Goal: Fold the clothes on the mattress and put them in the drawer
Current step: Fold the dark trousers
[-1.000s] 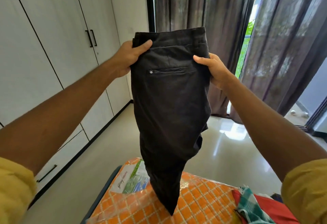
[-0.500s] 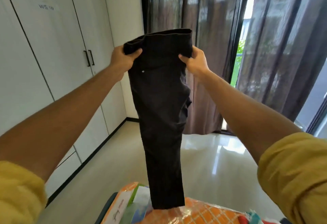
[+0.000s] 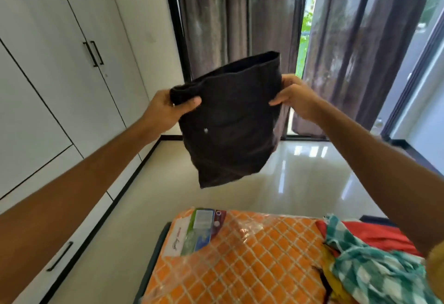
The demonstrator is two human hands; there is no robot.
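Observation:
A pair of black trousers hangs in the air in front of me, above the floor beyond the mattress. It shows as a short, doubled-up shape with the waistband on top. My left hand grips the left side of the waistband, thumb over the cloth. My right hand pinches the right side. The orange quilted mattress, wrapped in clear plastic, lies below at the bottom of the view. A pile of clothes, green checked cloth over red cloth, sits on its right part.
White wardrobe doors with black handles line the left wall, with a drawer low down. Dark curtains cover the window ahead. Glossy pale floor runs between the mattress and the curtains.
The trousers hung full length from both hands; now the legs no longer hang down and only a short bundle shows. Both hands have come lower and the view tilted downward.

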